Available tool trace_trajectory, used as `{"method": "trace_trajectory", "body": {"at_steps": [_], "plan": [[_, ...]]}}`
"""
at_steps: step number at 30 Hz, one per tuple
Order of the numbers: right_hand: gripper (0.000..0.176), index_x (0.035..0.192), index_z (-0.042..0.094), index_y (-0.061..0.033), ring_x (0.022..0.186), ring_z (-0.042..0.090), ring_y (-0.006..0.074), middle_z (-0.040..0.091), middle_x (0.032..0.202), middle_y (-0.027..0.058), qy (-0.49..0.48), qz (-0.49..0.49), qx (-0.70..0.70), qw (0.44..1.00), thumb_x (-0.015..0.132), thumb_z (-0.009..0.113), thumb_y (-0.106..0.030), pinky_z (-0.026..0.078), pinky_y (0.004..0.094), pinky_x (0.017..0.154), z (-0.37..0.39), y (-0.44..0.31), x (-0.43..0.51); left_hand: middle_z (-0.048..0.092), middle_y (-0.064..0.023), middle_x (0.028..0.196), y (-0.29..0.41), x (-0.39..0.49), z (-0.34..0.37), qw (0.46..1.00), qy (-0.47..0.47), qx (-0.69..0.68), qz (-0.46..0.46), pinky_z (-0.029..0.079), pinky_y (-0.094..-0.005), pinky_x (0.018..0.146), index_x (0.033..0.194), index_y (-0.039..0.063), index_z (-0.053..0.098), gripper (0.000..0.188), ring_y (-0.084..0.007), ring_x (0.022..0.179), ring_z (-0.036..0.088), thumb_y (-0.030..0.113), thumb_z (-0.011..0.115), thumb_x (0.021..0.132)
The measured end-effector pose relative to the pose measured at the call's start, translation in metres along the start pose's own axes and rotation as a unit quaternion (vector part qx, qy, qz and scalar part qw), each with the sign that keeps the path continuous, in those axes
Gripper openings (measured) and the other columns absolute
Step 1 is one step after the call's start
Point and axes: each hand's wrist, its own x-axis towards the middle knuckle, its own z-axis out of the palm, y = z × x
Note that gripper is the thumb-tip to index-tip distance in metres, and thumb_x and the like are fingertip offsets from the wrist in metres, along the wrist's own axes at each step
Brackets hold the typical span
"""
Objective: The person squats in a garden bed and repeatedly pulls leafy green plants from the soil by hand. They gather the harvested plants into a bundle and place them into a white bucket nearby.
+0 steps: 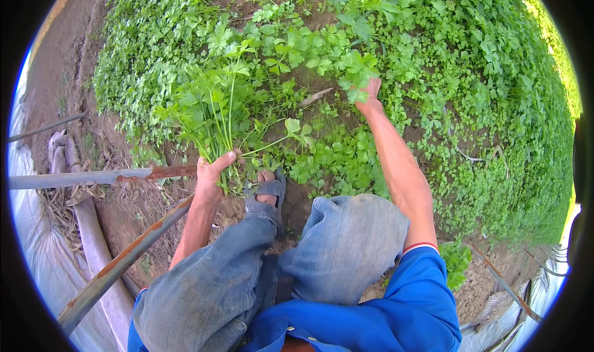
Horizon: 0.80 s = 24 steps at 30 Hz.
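Observation:
My left hand (pixel 212 173) is closed around the lower stems of a bunch of leafy celery (pixel 216 110), its thumb across the stalks. The leaves fan out upward from the fist, and one long stalk (pixel 267 146) sticks out to the right. Farther out, my right hand (pixel 370 94) reaches down among the growing celery plants (pixel 343 55). Leaves cover its fingers, so whether they grip a stem is hidden.
A sandalled foot (pixel 267 189) stands at the edge of the plant bed. Rusty metal pipes (pixel 134 254) slant in from the left beside a pale post (pixel 100 250) and plastic sheeting (pixel 41 222). A short stick (pixel 317 96) lies on the soil between the plants.

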Motion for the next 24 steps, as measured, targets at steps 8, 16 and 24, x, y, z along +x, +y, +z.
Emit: {"method": "trace_trajectory", "body": {"at_steps": [8,16,24], "plan": [[0.027,0.093,0.068,-0.0056,0.063,0.059,0.0188,0.063,0.075,0.0066,0.084,0.004,0.27,0.959,0.096,0.058,-0.031,0.05,0.0363,0.057,-0.08,-0.045,-0.032,0.072,-0.0109,0.092,-0.006,0.002,0.005,1.0,0.01,-0.005,0.013,0.058,-0.0349,0.076,0.107,-0.001,0.064,0.033,-0.0202,0.079,0.07,0.008,0.077,0.078],[0.033,0.097,0.063,-0.0015,0.072,0.066,0.0361,0.066,0.077,0.0192,-0.341,-0.22,0.168,0.898,0.095,0.053,-0.033,0.052,0.0473,0.061,-0.096,-0.183,-0.119,0.069,-0.0087,0.104,-0.04,0.015,0.027,0.987,-0.134,-0.093,-0.007,0.056,-0.0338,0.083,0.118,0.002,0.06,0.044,-0.0176,0.092,0.067,0.017,0.079,0.082],[0.042,0.088,0.065,0.0044,0.079,0.065,0.0396,0.066,0.081,0.0244,-0.523,-0.185,0.183,0.812,0.094,0.05,-0.035,0.051,0.0477,0.07,-0.116,-0.199,-0.089,0.067,-0.0052,0.111,-0.023,0.01,0.028,0.97,-0.235,-0.037,-0.044,0.052,-0.0326,0.09,0.123,0.002,0.059,0.057,-0.0169,0.099,0.065,0.02,0.084,0.076]]}}
